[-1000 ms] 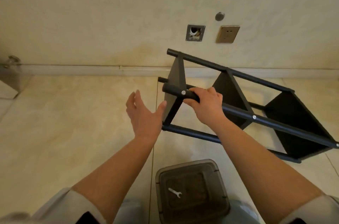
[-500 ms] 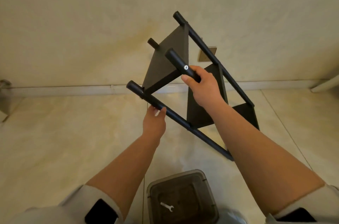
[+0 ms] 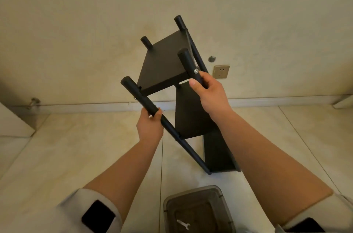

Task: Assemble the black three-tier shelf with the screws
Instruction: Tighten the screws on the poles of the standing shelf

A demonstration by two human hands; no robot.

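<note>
shelf (image 3: 164,64) now tipped up near vertical, lower end by the floor (image 3: 57,156), top tilted twd camera; 1 s ago it lay on its side. left hand (image 3: 150,127) was free w/ fingers spread, now curled round the front-left post. right hand (image 3: 209,92) wraps the front-right post just below a screw (image 3: 196,71). all 3 tiers sit in the posts, so prob. assembly near done, being stood upright. wrench (image 3: 183,224) lies in bin (image 3: 225,204) nr person.

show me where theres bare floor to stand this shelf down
Bare floor lies left of the left hand, up to the baseboard. More lies right of the right hand. Crowded near the feet, by the plastic bin.
</note>
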